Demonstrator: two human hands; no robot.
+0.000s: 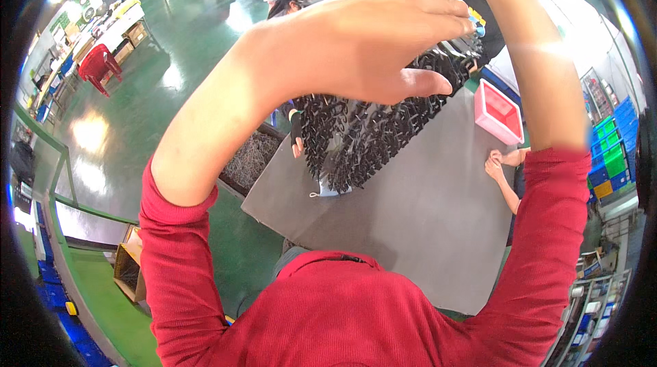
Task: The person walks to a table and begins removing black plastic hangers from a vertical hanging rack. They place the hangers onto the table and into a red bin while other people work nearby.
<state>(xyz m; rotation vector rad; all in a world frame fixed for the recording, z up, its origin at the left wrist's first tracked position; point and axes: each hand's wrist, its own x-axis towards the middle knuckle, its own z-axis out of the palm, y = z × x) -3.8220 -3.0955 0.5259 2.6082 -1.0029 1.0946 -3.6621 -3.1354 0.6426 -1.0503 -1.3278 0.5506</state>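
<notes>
My left hand [369, 45] is raised high across the upper middle, close to the camera. Its fingers stretch out to the right, lying together, and the thumb stands apart below them; nothing shows in its grasp. Behind the fingertips is a small yellow and light-blue item I cannot make out, beside a dark rounded shape [487, 21]. My right forearm [547, 79] rises along the right side and runs out past the top edge, so that hand is out of sight. Beyond my left hand, a heap of black strip-like pieces [363, 141] covers part of the grey table [410, 230].
A pink basket [498, 112] sits at the table's right edge, near another person's hands [494, 165]. Another hand, dark-sleeved [298, 144], touches the heap's left side. A pale blue cloth-like piece [332, 190] lies at its near end. Red chair [99, 66] and cardboard box [129, 268] stand left.
</notes>
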